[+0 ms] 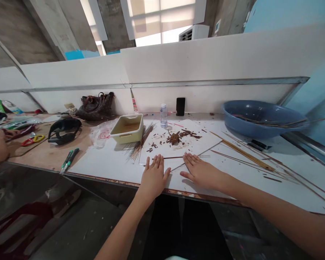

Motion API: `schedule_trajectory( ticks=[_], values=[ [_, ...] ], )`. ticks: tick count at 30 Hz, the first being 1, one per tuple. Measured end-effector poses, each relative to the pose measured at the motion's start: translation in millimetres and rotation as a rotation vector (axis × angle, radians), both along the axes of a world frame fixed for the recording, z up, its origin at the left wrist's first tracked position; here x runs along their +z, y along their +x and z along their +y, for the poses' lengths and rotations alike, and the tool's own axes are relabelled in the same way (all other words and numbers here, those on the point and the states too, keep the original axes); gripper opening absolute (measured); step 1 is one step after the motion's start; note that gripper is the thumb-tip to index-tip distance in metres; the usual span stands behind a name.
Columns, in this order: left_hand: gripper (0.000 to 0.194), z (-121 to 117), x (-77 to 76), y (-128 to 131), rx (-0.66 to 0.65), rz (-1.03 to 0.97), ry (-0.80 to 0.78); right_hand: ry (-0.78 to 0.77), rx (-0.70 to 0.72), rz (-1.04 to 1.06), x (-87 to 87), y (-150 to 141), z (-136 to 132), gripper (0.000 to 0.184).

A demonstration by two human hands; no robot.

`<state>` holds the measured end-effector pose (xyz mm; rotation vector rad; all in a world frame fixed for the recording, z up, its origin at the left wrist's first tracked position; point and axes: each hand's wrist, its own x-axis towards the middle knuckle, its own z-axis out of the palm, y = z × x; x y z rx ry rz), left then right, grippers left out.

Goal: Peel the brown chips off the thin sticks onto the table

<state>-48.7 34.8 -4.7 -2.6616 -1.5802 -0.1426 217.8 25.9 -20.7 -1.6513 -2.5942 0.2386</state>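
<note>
Sticks (pixel 246 156) still lie in loose bunches across the board (pixel 111 168) on my desk (pixel 47 159), more by the tray (pixel 126 134) and in the basin (pixel 262 119). Left grip (pixel 154 177) and right grip (pixel 202 172) are both open, flat, holding nothing, a thin stick (pixel 173 157) between them. Shavings (pixel 176 138) sit piled mid-board, so far.

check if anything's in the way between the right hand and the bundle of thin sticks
Only a loose thin wooden stick lies between the right hand and the bundle of thin wooden sticks, flat on the white board. Nothing else visible stands in the way.
</note>
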Motion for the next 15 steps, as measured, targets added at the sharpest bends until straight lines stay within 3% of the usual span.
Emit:
schedule_trajectory(
  ticks=[6, 8, 15],
  values=[
    [0.069, 38, 21.5, 14, 0.056, 0.033, -0.115, -0.051, -0.067, 0.005, 12.1, -8, 38, 0.102],
    [0.067, 41, 23.3, 17, 0.078, 0.021, -0.116, -0.059, -0.092, -0.004, 12.6, -9, 40, 0.103],
    [0.071, 0, 0.3, 4, 0.103, -0.035, -0.005, 0.041, -0.005, 0.009, -5.1, 3, 3, 0.104]
  ],
)
